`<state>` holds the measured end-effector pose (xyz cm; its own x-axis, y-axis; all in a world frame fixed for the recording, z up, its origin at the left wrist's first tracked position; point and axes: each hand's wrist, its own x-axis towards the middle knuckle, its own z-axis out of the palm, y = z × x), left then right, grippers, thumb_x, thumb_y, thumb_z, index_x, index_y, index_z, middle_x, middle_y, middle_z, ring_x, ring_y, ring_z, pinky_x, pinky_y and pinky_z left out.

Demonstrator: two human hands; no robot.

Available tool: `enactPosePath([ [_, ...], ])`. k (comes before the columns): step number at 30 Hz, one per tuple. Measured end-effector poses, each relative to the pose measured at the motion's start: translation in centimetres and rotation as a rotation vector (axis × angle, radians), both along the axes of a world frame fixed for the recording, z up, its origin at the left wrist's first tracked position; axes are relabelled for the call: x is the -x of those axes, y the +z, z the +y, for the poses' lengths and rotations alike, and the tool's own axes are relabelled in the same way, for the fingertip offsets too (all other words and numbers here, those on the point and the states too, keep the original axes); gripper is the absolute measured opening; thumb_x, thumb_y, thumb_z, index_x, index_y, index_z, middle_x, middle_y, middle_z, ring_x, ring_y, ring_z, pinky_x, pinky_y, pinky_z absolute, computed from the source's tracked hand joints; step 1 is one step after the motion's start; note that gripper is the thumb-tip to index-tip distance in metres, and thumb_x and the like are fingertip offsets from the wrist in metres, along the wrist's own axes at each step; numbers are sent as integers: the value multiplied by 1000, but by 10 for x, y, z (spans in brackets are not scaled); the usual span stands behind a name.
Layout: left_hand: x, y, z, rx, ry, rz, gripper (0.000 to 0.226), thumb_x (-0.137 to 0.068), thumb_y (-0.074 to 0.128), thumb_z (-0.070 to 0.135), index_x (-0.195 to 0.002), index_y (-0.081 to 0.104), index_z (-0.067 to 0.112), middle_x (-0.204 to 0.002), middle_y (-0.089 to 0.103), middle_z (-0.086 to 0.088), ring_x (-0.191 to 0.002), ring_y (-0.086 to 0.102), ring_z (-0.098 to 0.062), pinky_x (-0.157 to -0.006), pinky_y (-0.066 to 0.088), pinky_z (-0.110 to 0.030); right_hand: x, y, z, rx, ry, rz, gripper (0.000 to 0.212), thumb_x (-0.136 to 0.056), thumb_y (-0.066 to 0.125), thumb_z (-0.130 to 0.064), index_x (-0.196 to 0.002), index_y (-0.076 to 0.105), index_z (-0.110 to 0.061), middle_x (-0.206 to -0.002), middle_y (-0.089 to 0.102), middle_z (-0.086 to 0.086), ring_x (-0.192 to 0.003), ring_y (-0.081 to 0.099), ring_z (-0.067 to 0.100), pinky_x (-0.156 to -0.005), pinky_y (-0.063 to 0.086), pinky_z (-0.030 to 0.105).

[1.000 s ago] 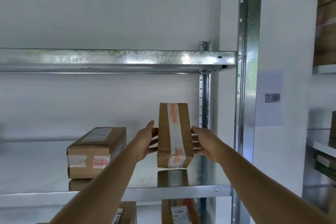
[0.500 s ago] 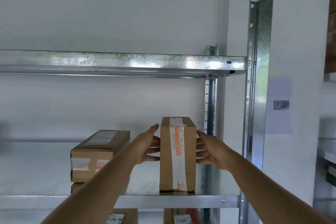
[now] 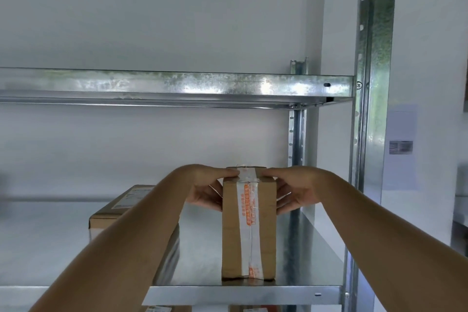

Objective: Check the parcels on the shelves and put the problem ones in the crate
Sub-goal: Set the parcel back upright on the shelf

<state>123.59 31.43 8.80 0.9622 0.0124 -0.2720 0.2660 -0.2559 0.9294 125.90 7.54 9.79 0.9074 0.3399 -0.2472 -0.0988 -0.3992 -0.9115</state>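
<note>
A tall brown cardboard parcel (image 3: 230,235) stands upright on the metal shelf (image 3: 243,294), near its front right corner. White tape with orange print runs down its front face and over its top. My left hand (image 3: 206,189) grips the parcel's upper left corner, thumb on the top. My right hand (image 3: 295,189) grips the upper right corner the same way. A second parcel (image 3: 119,206) with a white label lies flat to the left, partly hidden by my left forearm. No crate is in view.
An upper shelf (image 3: 177,86) crosses the frame overhead. Galvanised posts (image 3: 372,109) rise at the right. Tops of more parcels (image 3: 157,308) show on the shelf below. A white wall with a small label (image 3: 400,147) is on the right.
The parcel went from tilted in the air to standing upright on the shelf. Both hands then slid up from its sides to its top corners.
</note>
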Motion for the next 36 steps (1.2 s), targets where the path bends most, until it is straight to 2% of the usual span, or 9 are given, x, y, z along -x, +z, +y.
enactPosePath([
  [2,-2,1,0,2,-14,5,71,-83,86,40,-127,63,-12,-113,75,-27,-103,76,-39,-99,59,-49,-3,3,4,20,10,56,61,-93,74,-44,-125,65,7,-108,76,25,-91,78,36,-69,66,44],
  [6,-6,2,3,2,-25,9,69,-84,86,38,-127,64,-11,-114,75,-27,-104,75,-40,-100,58,-51,-10,7,10,72,9,70,62,-93,74,-42,-128,63,8,-112,74,26,-98,76,38,-79,64,49],
  [10,-8,0,7,16,-30,9,69,-82,88,34,-128,63,-11,-115,74,-27,-105,74,-41,-101,57,-52,-13,8,13,72,4,95,60,-93,76,-37,-129,62,9,-112,74,28,-95,76,40,-72,65,51],
  [15,-10,-1,6,8,-37,-7,59,-85,85,29,-127,65,-6,-115,75,-26,-106,75,-40,-101,57,-51,-16,7,16,79,19,96,54,-93,76,-33,-129,64,6,-114,74,27,-103,75,40,-78,62,52],
  [20,-12,-3,3,23,-53,-16,47,-91,80,24,-126,65,-4,-114,75,-24,-109,74,-37,-104,55,-51,-13,4,16,25,25,103,42,-96,72,-25,-125,64,4,-104,76,26,-77,78,37,-60,64,50],
  [25,-14,-4,2,10,-57,2,45,-91,79,24,-122,67,-7,-115,75,-25,-112,73,-36,-106,54,-50,-12,1,16,7,18,93,35,-98,70,-23,-120,64,4,-92,77,23,-72,78,34,-55,64,47],
  [28,-12,-4,0,8,-51,6,46,-91,80,25,-122,67,-8,-114,75,-25,-112,73,-36,-105,55,-49,-11,0,13,-7,15,100,35,-97,70,-23,-119,64,4,-92,77,23,-72,78,34,-54,63,46],
  [32,-10,-9,0,15,-28,-11,50,-89,82,30,-122,68,-6,-111,77,-23,-105,76,-35,-100,58,-48,-14,-2,13,-11,19,85,42,-96,72,-28,-123,65,3,-99,77,24,-79,78,34,-59,65,46],
  [36,-5,-18,-1,11,21,-67,57,-87,82,42,-121,70,-3,-105,79,-19,-98,78,-31,-97,61,-44,-15,-13,11,33,-26,6,64,-89,76,-51,-125,68,1,-107,77,21,-95,78,34,-85,64,47],
])
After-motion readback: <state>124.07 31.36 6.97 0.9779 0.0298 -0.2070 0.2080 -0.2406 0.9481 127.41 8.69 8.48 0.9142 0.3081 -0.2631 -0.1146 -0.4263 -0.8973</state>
